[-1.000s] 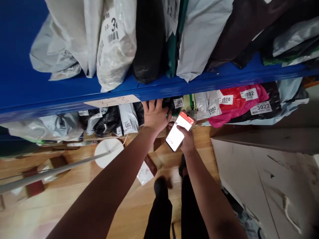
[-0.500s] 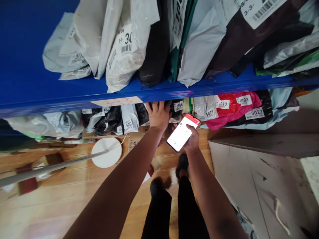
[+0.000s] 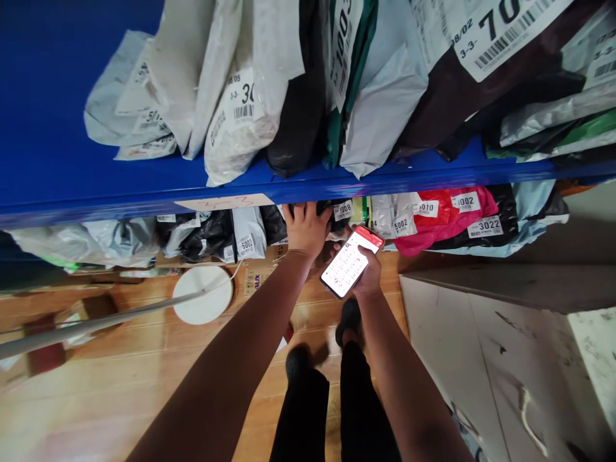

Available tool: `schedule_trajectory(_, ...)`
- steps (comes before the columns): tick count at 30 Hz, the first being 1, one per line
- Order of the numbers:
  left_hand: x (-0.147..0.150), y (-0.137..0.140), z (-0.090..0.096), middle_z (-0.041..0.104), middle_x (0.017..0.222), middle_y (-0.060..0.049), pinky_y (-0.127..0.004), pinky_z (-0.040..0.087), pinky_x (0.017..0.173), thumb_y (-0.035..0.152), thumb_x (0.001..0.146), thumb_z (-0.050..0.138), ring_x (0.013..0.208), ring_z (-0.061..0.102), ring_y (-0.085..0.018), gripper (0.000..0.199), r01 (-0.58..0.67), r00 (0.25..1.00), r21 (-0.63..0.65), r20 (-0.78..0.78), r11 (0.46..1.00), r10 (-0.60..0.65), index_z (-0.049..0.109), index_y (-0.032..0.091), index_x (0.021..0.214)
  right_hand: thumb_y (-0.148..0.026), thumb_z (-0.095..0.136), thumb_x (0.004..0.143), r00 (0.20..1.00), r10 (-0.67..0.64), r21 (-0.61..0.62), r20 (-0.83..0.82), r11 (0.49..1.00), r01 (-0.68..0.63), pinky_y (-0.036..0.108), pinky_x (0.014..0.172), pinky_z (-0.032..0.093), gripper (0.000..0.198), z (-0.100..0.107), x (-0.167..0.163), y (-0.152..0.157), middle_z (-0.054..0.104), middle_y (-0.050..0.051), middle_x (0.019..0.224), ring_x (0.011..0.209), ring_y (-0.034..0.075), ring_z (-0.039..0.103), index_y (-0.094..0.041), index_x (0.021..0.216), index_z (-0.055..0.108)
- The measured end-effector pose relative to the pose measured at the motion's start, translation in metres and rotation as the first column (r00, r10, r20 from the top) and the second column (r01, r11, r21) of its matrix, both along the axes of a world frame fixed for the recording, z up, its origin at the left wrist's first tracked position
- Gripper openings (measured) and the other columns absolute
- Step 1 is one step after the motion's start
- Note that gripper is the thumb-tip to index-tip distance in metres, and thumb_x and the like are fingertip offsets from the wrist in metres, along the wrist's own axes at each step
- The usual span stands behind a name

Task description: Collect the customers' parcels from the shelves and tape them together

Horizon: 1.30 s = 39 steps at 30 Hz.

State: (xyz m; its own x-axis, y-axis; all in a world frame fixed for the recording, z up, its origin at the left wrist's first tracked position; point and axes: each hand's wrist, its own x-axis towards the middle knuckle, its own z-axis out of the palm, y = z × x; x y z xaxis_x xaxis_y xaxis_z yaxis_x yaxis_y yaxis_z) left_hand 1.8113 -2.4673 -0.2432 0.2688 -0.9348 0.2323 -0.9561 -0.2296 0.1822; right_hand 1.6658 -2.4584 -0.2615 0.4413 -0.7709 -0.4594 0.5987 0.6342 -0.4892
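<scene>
My right hand (image 3: pixel 369 273) is closed around a smartphone (image 3: pixel 350 266), its thumb over the lit screen, which shows a red band and rows of icons. My left hand (image 3: pixel 307 231) reaches just under the blue shelf edge, fingers spread over dark parcels on the lower shelf; the fingertips are partly hidden. Right of these fingers lies a black parcel with a label ending in 008 (image 3: pixel 343 210). To the left stands a pale parcel labelled 6002 (image 3: pixel 249 234). A clear bag labelled 5002 (image 3: pixel 402 221) and a pink parcel (image 3: pixel 414 245) sit farther right.
Above my hands runs a blue shelf (image 3: pixel 120 186) with several labelled parcels, among them a white bag (image 3: pixel 240 141). A white round base (image 3: pixel 202 295) with a grey pole stands on the wooden floor at left. White cabinet panels (image 3: pixel 447 333) are at right.
The phone screen has gone from a mostly white page to rows of icons. The view has shifted slightly; my left hand stays at the dark parcels.
</scene>
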Motion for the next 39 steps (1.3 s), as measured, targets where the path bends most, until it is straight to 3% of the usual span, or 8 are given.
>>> schedule_trajectory(5, -0.002, 0.005, 0.000, 0.054, 0.139, -0.011, -0.067, 0.010, 0.116, 0.032, 0.088, 0.055, 0.130, 0.043, -0.037, 0.026, 0.044, 0.999, -0.041, -0.012, 0.998, -0.044, 0.071, 0.027, 0.109, -0.039, 0.063, 0.070, 1.000, 0.012, -0.046, 0.002, 0.999, -0.012, 0.040, 0.084, 0.055, 0.039, -0.004, 0.001, 0.001, 0.071, 0.001, 0.086, 0.084, 0.023, 0.068, -0.026, 0.106, 0.061)
schedule_trajectory(10, -0.003, 0.044, -0.012, 0.062, 0.130, -0.008, -0.062, 0.012, 0.118, 0.026, 0.090, 0.053, 0.130, 0.048, -0.029, 0.025, 0.176, 0.984, -0.139, 0.004, 0.975, -0.177, 0.068, 0.030, 0.110, -0.044, 0.063, 0.068, 0.993, 0.051, -0.038, -0.109, 0.998, -0.055, 0.046, 0.083, 0.056, 0.040, -0.006, -0.003, 0.003, 0.071, 0.003, 0.090, 0.091, 0.028, 0.068, -0.025, 0.103, 0.062)
schedule_trajectory(14, 0.003, 0.072, -0.016, 0.069, 0.106, -0.011, -0.054, 0.027, 0.113, 0.031, 0.088, 0.057, 0.108, 0.060, -0.027, 0.020, -0.023, 1.000, -0.258, -0.007, 0.966, 0.022, 0.070, 0.023, 0.102, -0.041, 0.063, 0.070, 0.991, 0.046, -0.086, -0.122, 0.995, -0.057, 0.043, 0.088, 0.055, 0.046, 0.004, -0.005, 0.010, 0.070, 0.004, 0.106, 0.095, 0.026, 0.067, -0.027, 0.114, 0.062)
schedule_trajectory(18, 0.012, 0.066, 0.003, 0.059, 0.129, -0.020, -0.051, 0.032, 0.110, 0.037, 0.087, 0.057, 0.123, 0.048, -0.034, 0.047, -0.193, 0.981, -0.257, -0.070, 0.947, 0.181, 0.060, 0.014, 0.128, -0.038, 0.063, 0.072, 0.990, 0.054, -0.128, -0.132, 0.989, -0.071, 0.040, 0.088, 0.054, 0.051, 0.021, 0.003, 0.019, 0.072, 0.003, 0.098, 0.090, 0.023, 0.068, -0.027, 0.121, 0.060)
schedule_trajectory(22, 0.019, 0.056, 0.016, 0.062, 0.130, -0.011, -0.047, 0.038, 0.103, 0.027, 0.092, 0.049, 0.115, 0.054, -0.029, 0.046, -0.056, 0.996, -0.116, -0.075, 0.992, 0.048, 0.054, 0.026, 0.138, -0.039, 0.061, 0.073, 0.985, 0.069, -0.179, -0.157, 0.979, -0.097, 0.041, 0.091, 0.053, 0.046, 0.040, 0.018, 0.026, 0.072, 0.004, 0.094, 0.090, 0.023, 0.067, -0.026, 0.117, 0.062)
schedule_trajectory(29, 0.020, 0.070, 0.001, 0.058, 0.139, -0.012, -0.041, 0.048, 0.101, 0.026, 0.094, 0.048, 0.127, 0.052, -0.028, 0.042, 0.119, 0.989, -0.183, -0.063, 0.976, -0.133, 0.057, 0.015, 0.134, -0.036, 0.055, 0.073, 0.987, 0.020, -0.242, -0.158, 0.969, -0.058, 0.043, 0.095, 0.050, 0.044, 0.055, 0.038, 0.025, 0.069, 0.002, 0.104, 0.090, 0.021, 0.065, -0.028, 0.115, 0.063)
schedule_trajectory(33, 0.016, 0.072, 0.003, 0.059, 0.137, -0.015, -0.044, 0.048, 0.104, 0.023, 0.095, 0.047, 0.129, 0.052, -0.028, 0.036, 0.126, 0.984, -0.180, -0.099, 0.976, -0.145, 0.059, 0.014, 0.128, -0.037, 0.055, 0.073, 0.982, 0.022, -0.266, -0.188, 0.961, -0.073, 0.043, 0.095, 0.050, 0.042, 0.053, 0.040, 0.022, 0.069, 0.002, 0.091, 0.090, 0.022, 0.066, -0.027, 0.113, 0.064)
schedule_trajectory(39, 0.018, 0.052, 0.013, 0.055, 0.137, -0.010, -0.052, 0.034, 0.115, 0.029, 0.093, 0.054, 0.136, 0.043, -0.029, 0.035, 0.088, 0.987, -0.148, -0.124, 0.985, -0.106, 0.057, 0.031, 0.127, -0.035, 0.058, 0.070, 0.972, -0.028, -0.324, -0.235, 0.945, -0.051, 0.042, 0.099, 0.048, 0.044, 0.052, 0.045, 0.015, 0.068, 0.000, 0.102, 0.100, 0.022, 0.066, -0.029, 0.114, 0.062)
